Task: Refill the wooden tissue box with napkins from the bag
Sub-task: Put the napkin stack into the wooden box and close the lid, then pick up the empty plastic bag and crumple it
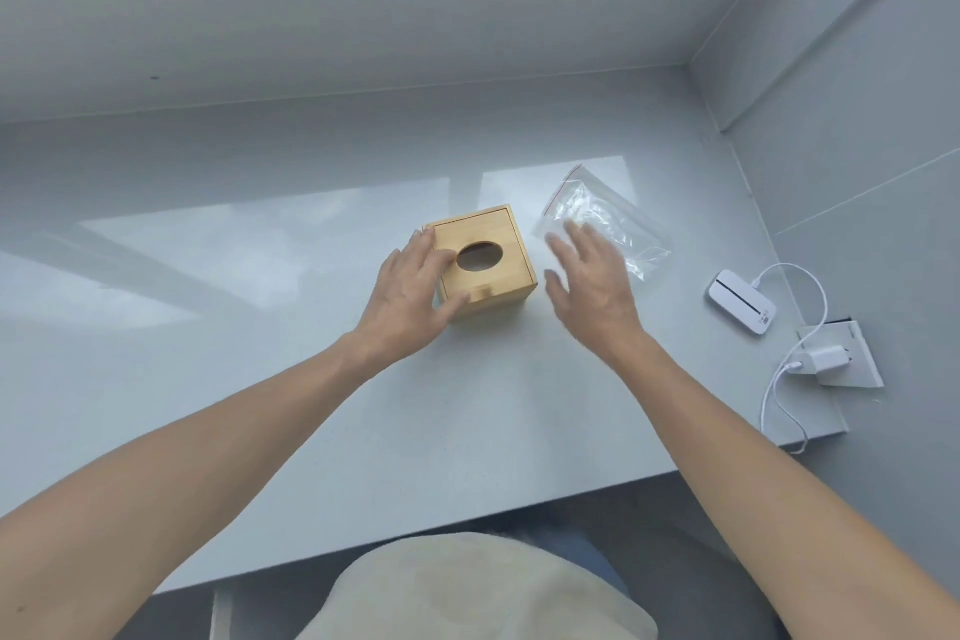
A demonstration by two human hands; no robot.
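Wooden tissue box [488,260] under left hand [410,291]; right hand [592,286] beside.

The wooden tissue box [488,259] is a pale honey yellow with faint straight grain, and the oval opening in its lid shows dark brown-grey inside. The bag [605,224] is clear and colourless, crinkled with white glints, with 1 thin red line along its far end. The counter [311,379] is a plain, glossy light grey, with paler whitish patches of reflection toward its far edge. The walls behind and to the right are the same flat light grey. Near the counter's right edge, the small device [742,303] is white with 1 dark stripe down its middle. The cable [774,395], charger [826,359] and socket plate [857,369] are white. At the near edge, the cloth [467,592] is cream.
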